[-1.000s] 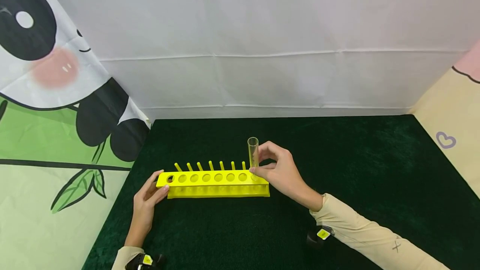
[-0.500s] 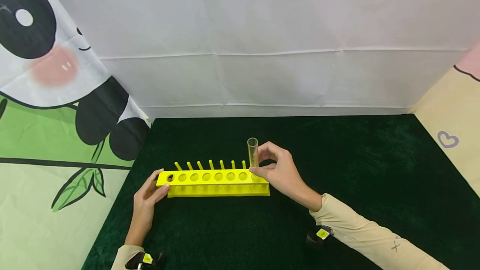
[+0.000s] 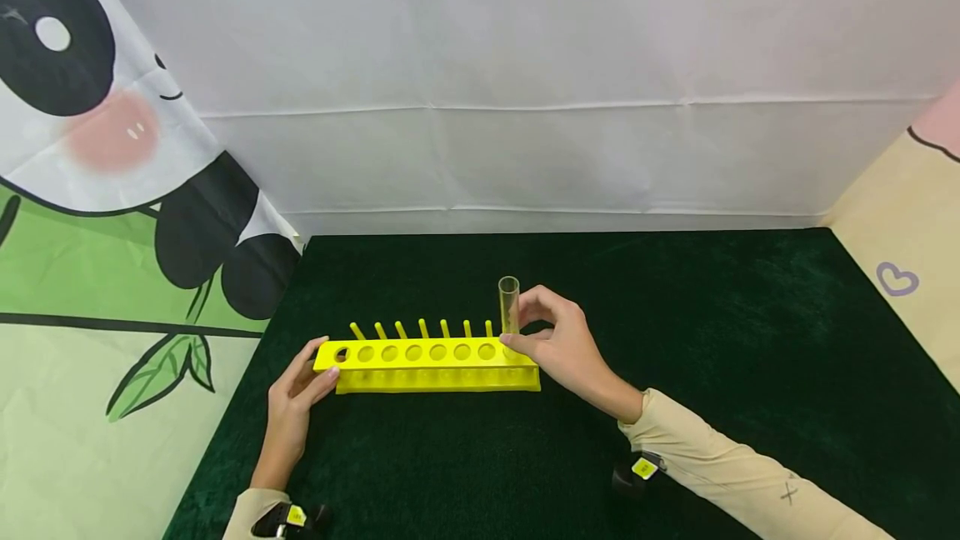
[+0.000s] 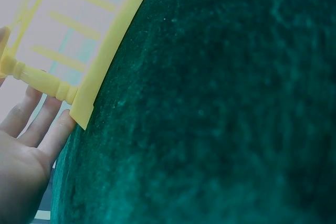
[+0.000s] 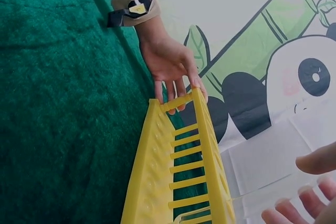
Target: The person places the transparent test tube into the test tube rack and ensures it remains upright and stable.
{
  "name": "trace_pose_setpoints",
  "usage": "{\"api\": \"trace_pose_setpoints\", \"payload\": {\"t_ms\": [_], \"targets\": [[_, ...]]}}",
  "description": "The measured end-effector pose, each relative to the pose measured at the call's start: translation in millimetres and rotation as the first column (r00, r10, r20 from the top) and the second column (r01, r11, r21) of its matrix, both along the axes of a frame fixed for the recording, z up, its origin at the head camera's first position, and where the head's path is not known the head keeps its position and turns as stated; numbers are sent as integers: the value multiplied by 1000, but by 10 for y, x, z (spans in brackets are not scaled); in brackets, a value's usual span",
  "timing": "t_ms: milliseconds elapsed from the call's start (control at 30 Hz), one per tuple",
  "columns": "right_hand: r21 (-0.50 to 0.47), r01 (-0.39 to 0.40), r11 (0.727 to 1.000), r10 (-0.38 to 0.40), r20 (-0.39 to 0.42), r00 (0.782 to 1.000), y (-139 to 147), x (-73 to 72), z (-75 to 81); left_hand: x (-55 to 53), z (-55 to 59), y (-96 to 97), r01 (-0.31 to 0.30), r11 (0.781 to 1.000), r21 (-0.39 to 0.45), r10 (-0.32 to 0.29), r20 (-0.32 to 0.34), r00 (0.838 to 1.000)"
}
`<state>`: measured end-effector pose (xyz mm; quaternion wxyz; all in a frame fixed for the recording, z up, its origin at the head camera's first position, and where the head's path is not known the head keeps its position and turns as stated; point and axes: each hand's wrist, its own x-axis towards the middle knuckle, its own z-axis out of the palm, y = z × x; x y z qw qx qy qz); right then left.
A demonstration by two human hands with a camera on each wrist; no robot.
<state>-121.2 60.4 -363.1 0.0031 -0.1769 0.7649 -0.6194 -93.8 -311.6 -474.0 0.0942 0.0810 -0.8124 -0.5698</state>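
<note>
A yellow plastic test tube rack (image 3: 435, 365) stands on the dark green cloth, with a row of round holes along its top and drying pegs slanting up behind. My left hand (image 3: 288, 408) grips its left end, thumb at the front and fingers round the far side. At the right end, a clear test tube (image 3: 508, 307) rises upright from the last hole. My right hand (image 3: 564, 348) pinches the tube just above the rack's top. In the right wrist view, the tube's rounded bottom (image 5: 191, 215) shows inside the rack, and thumb and fingertips are close around its upper part.
The green cloth (image 3: 720, 340) covers the whole table. Behind it hangs a creased white sheet (image 3: 480, 157). A panda-printed cloth (image 3: 112, 273) borders the left side, and a cream printed cloth (image 3: 900, 223) the right. Each wrist wears a black strap with a yellow tag (image 3: 644, 468).
The test tube's upper end has tipped very slightly to the right. Both hands keep their holds, and the rack stays where it was.
</note>
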Motion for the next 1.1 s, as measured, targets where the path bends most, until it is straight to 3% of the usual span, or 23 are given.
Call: {"api": "trace_pose_setpoints", "payload": {"t_ms": [1100], "targets": [[37, 26, 999, -27, 29, 999, -67, 56, -63, 14, 2, -56, -6, 1000, 3, 6, 10, 1000]]}}
